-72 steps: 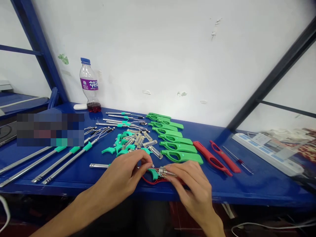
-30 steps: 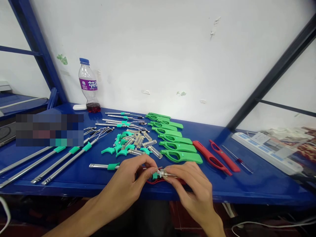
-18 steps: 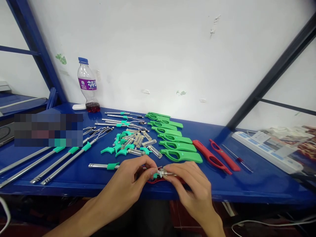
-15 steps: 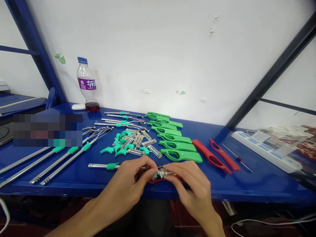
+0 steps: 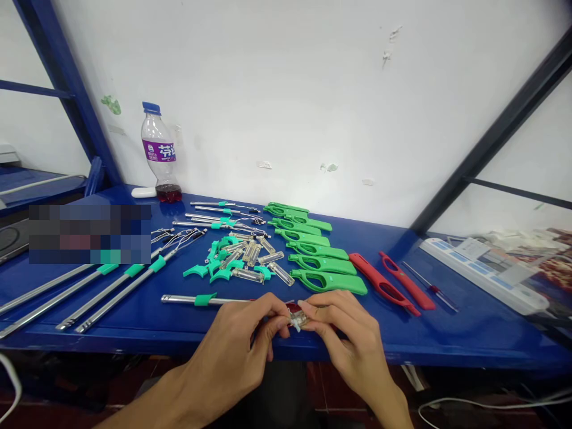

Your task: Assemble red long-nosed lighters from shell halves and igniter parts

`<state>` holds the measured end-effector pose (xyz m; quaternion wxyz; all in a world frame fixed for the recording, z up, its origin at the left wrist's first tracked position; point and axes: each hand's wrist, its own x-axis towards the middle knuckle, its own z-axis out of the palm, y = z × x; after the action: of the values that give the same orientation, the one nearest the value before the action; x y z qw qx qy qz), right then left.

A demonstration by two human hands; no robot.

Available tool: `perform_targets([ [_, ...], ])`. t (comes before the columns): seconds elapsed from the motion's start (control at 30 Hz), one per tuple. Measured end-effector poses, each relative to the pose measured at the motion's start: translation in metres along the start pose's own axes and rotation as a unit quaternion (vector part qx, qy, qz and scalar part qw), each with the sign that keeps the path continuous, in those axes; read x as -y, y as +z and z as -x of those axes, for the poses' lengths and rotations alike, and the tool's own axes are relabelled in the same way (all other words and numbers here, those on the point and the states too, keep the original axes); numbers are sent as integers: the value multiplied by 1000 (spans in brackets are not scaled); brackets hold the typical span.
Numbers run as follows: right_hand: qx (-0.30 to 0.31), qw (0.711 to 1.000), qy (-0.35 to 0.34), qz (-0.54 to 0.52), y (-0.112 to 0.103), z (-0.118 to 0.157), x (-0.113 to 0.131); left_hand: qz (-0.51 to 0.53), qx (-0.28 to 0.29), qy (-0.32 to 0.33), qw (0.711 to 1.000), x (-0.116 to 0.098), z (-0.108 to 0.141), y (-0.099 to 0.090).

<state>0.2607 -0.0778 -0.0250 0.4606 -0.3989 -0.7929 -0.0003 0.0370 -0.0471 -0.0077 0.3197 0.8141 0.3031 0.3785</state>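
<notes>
My right hand (image 5: 344, 325) pinches a small clear fuel tank (image 5: 300, 319) with a white fitting at its left end. The fingertips of my left hand (image 5: 250, 333) are pressed together at that white fitting; whether they grip it or a small part beside it is hidden. Behind my fingers shows a red handle shell (image 5: 292, 307), mostly covered. A metal lighter tube (image 5: 183, 299) with a teal trigger (image 5: 205, 299) lies just beyond my left hand, its right end hidden. Farther off are loose teal triggers (image 5: 221, 271) and several clear tanks (image 5: 252, 253) in a pile.
Green handle shells (image 5: 330, 281) lie in a row behind my right hand. Red handle shells (image 5: 379, 283), a screwdriver (image 5: 435, 290) and a power strip (image 5: 485, 277) are to the right. Wired metal tubes (image 5: 120, 295) lie left; a drink bottle (image 5: 161, 155) stands by the wall.
Both hands have shifted slightly, and the clear tank has turned so its white fitting points more downward. The left fingertips have moved a little right. Other things stay put.
</notes>
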Motion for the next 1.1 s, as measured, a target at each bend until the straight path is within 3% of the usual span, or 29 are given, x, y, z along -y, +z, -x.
perform_targets([
  [0.23, 3, 1000, -10, 1, -1, -1, 0, -48, -29, 56, 997, 1, 1, 2],
  [0.67, 5, 1000, -21, -12, -1, -2, 1, -65, -70, 104, 990, -1, 2, 6],
  [0.83, 7, 1000, -20, -6, 0, -3, 1, -58, -60, 103, 991, 3, 2, 5],
  [0.97, -14, 1000, -5, -22, 0, -3, 1, -68, -48, 117, 990, 4, 0, -3],
  [1.1, -70, 996, 34, -43, -1, -4, 4, -117, -81, 179, 973, 0, -4, -15],
])
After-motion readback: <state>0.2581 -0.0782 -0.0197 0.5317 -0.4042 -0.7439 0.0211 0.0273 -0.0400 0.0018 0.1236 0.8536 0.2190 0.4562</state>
